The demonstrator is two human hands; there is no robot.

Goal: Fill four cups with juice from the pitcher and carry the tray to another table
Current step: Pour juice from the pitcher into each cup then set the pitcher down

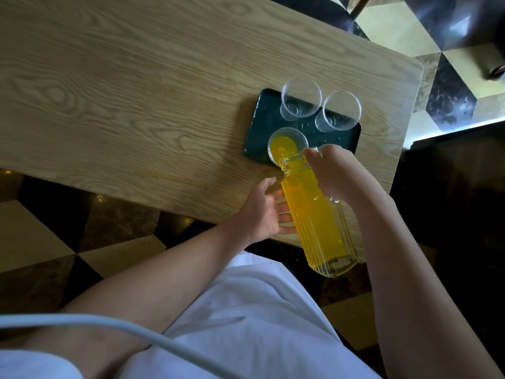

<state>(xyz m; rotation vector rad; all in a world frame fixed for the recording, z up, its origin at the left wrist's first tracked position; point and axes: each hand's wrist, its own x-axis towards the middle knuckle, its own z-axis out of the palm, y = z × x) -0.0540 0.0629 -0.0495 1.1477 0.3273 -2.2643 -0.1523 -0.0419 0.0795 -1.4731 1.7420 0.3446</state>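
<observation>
A dark green tray (262,124) lies near the right end of a wooden table (123,91). Two empty clear cups stand at its far side, one on the left (300,101) and one on the right (340,110). A near-left cup (285,144) holds orange juice. The ribbed glass pitcher (317,214), full of juice, is tilted with its mouth over that cup. My right hand (333,170) grips the pitcher's handle near the neck. My left hand (262,212) rests flat against the pitcher's side. A fourth cup is mostly hidden behind my right hand.
The table's near edge runs diagonally below my hands and its rounded right corner (415,69) is just past the tray. Around it is a floor (41,242) of black, gold and cream tiles. A white cable (109,324) crosses my white clothing.
</observation>
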